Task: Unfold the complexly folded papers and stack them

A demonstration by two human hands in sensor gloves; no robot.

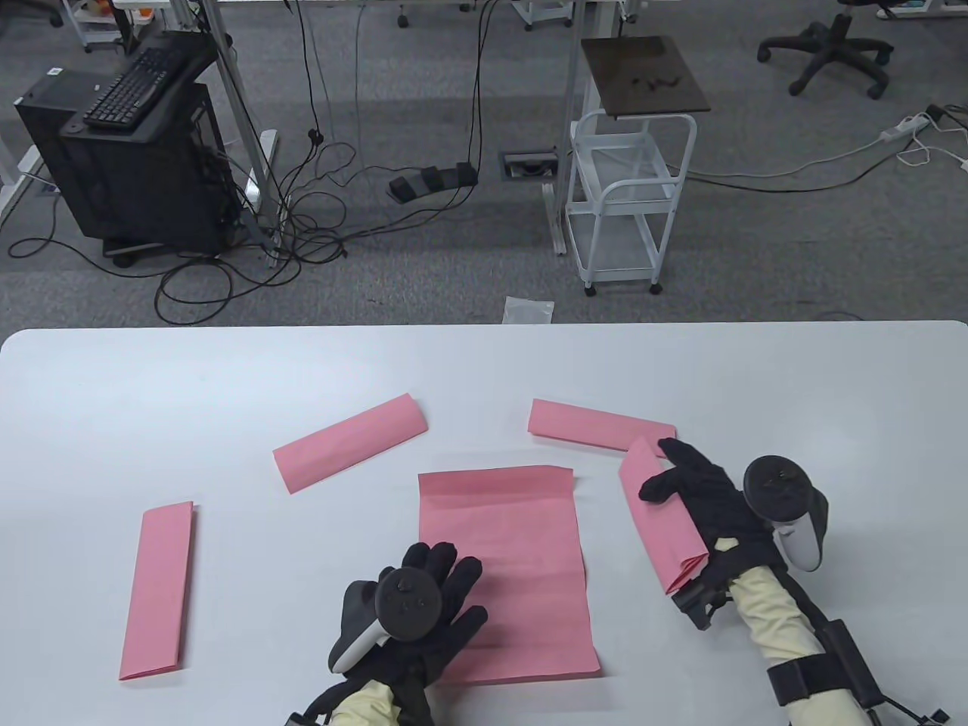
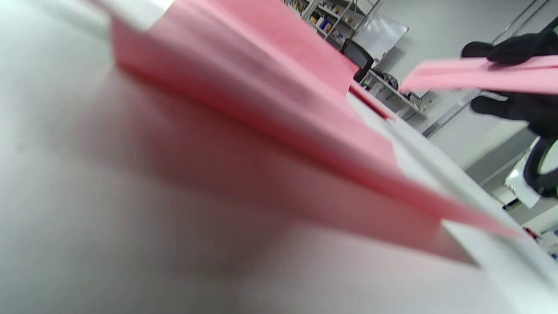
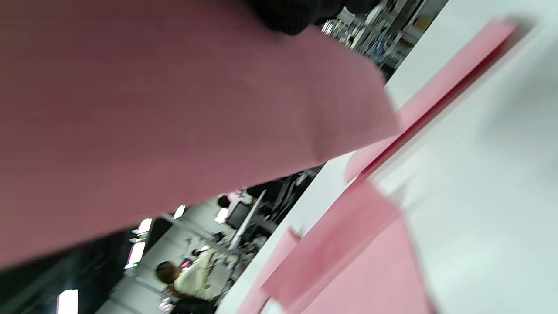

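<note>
Right hand (image 1: 692, 491) grips folded paper (image 1: 658, 522) above table (image 1: 151, 393).

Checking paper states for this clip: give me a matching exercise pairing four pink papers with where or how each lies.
Papers:
1. unfolded sheet
2. far-left strip
3. right-side strip
4. angled strip

States:
A. gripped by the right hand
B. lies folded and alone near the table's left edge
C. flat under the left hand
D. lies folded, left of centre, behind the sheet

Pairs: 1-C, 2-B, 3-A, 4-D

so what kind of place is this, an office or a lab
Probably a lab-style office workspace: grey carpet with loose cables, a computer tower with a keyboard on it, a swivel chair, and a white table.
</note>
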